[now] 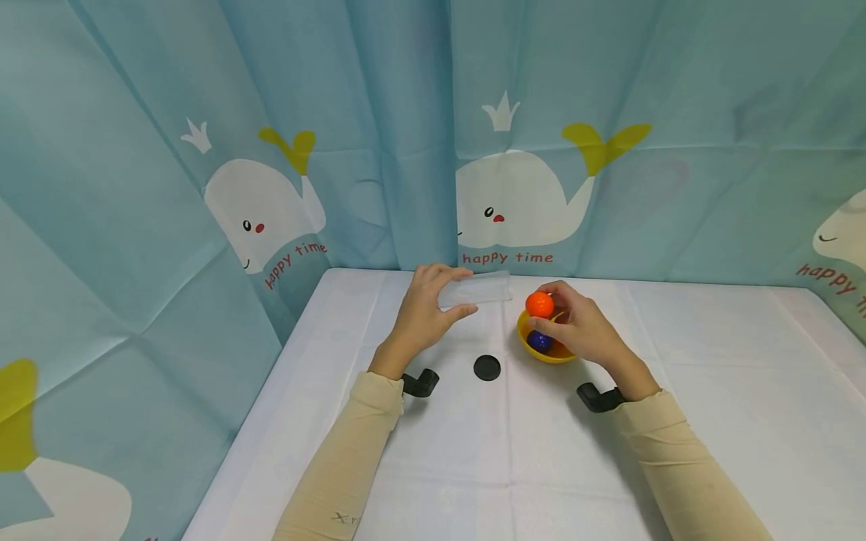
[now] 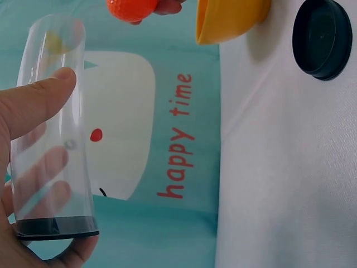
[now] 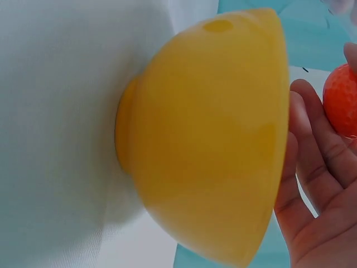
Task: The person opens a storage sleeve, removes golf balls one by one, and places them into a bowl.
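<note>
Black lid [image 1: 487, 367] lies on the white tabletop [image 1: 710, 391] between both hands; left hand [image 1: 422, 312] grips a clear tube [image 1: 475, 289], right hand [image 1: 578, 324] pinches an orange ball [image 1: 539, 303] above the yellow bowl [image 1: 549, 353]

Quick count of what's on the table [image 1: 710, 421]: two balls total, one orange ball [image 1: 540, 303] and one dark blue ball [image 1: 539, 340]. One yellow bowl [image 1: 545, 356]. One clear plastic tube [image 1: 474, 289], and it has one black cap on its end in the left wrist view. One loose black lid [image 1: 487, 367] sits flat on the tablecloth. Two hands, the left hand [image 1: 421, 315] and the right hand [image 1: 580, 324], with two beige sleeves. Behind it all, the curtain shows four whales, two of them only partly.
</note>
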`<state>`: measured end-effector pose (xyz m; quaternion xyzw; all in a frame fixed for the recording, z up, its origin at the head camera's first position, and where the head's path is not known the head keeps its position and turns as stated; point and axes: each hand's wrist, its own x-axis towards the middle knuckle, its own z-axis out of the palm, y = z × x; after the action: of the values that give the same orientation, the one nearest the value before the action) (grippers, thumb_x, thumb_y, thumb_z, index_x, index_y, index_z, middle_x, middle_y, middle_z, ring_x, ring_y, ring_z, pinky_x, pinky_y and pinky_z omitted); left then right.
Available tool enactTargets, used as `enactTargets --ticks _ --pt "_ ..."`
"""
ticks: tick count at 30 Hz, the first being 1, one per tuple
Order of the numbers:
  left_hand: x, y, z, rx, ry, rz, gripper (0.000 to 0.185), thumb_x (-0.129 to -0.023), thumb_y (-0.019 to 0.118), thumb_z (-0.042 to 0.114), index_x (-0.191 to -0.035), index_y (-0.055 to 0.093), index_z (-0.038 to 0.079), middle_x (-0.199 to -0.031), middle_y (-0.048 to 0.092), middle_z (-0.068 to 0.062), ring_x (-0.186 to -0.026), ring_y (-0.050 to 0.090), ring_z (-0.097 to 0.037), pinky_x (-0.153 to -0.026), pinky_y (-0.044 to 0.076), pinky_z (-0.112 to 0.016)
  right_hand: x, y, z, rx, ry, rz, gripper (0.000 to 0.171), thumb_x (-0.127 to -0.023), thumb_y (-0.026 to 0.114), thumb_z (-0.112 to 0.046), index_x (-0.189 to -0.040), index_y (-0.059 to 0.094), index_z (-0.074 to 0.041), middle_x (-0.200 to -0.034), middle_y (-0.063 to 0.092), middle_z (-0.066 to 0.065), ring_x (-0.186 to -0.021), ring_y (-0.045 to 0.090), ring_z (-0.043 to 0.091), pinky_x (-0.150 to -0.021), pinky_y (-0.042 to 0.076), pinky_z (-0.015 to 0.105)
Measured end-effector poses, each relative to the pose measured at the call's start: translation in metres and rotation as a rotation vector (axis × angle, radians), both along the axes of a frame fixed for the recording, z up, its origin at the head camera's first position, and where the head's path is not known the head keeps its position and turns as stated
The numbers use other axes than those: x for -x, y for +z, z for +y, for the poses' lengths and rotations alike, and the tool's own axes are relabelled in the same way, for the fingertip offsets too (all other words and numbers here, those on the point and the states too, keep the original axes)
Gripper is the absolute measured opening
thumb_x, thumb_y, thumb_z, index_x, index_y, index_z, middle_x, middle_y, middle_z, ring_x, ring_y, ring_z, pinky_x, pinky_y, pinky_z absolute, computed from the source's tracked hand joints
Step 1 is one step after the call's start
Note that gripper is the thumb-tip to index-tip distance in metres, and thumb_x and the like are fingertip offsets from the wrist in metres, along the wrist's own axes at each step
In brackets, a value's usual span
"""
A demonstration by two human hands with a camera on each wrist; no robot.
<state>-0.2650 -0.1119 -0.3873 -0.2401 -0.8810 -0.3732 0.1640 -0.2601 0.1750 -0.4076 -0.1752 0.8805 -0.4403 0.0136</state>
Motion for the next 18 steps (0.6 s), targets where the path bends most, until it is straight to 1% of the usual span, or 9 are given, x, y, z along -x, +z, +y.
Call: enactTargets --ticks 3,4,10,12,18 --pt "0.001 0.0 0.0 0.001 -0.001 -0.005 0.053 -0.086 0.084 0.029 -0.135 0.065 0.018 -0.127 0.064 -0.006 -0.124 0.049 -0.023 -0.105 0.048 -0.044 0.001 -0.001 0.002 -0.005 -0.005 0.011 0.042 -0.097 0.072 -0.026 -0.131 0.054 -0.01 -0.121 0.067 0.015 -0.095 0.067 0.029 -0.084 0.056 0.033" --pt "0.001 0.0 0.0 0.001 -0.001 -0.008 0.054 -0.086 0.084 0.03 -0.135 0.065 0.018 -0.127 0.064 -0.006 -0.123 0.049 -0.023 -0.103 0.049 -0.044 0.002 -0.002 0.003 -0.008 -0.006 0.019 0.042 -0.096 0.073 -0.026 -0.13 0.055 -0.01 -0.12 0.068 0.015 -0.094 0.067 0.029 -0.083 0.056 0.032" --pt "0.001 -0.002 0.0 0.003 0.008 -0.033 0.056 -0.087 0.083 0.035 -0.136 0.063 0.019 -0.125 0.064 -0.001 -0.12 0.052 -0.019 -0.102 0.049 -0.041 0.004 -0.005 0.007 -0.039 -0.017 0.068 0.041 -0.094 0.075 -0.026 -0.128 0.059 -0.01 -0.115 0.069 0.013 -0.092 0.065 0.026 -0.079 0.055 0.026" --pt "0.001 -0.003 0.0 0.002 0.009 -0.043 0.056 -0.087 0.083 0.036 -0.137 0.063 0.019 -0.124 0.064 0.0 -0.119 0.053 -0.019 -0.104 0.048 -0.041 0.005 -0.007 0.008 -0.06 -0.029 0.078 0.042 -0.093 0.076 -0.026 -0.128 0.059 -0.01 -0.115 0.07 0.013 -0.092 0.065 0.027 -0.079 0.055 0.027" --pt "0.001 -0.003 0.001 0.003 0.009 -0.054 0.056 -0.087 0.082 0.037 -0.136 0.062 0.018 -0.123 0.064 -0.001 -0.117 0.053 -0.019 -0.102 0.049 -0.041 0.006 -0.009 0.011 -0.096 -0.064 0.085 0.045 -0.093 0.077 -0.026 -0.13 0.06 -0.008 -0.118 0.069 0.015 -0.098 0.063 0.03 -0.085 0.053 0.036"
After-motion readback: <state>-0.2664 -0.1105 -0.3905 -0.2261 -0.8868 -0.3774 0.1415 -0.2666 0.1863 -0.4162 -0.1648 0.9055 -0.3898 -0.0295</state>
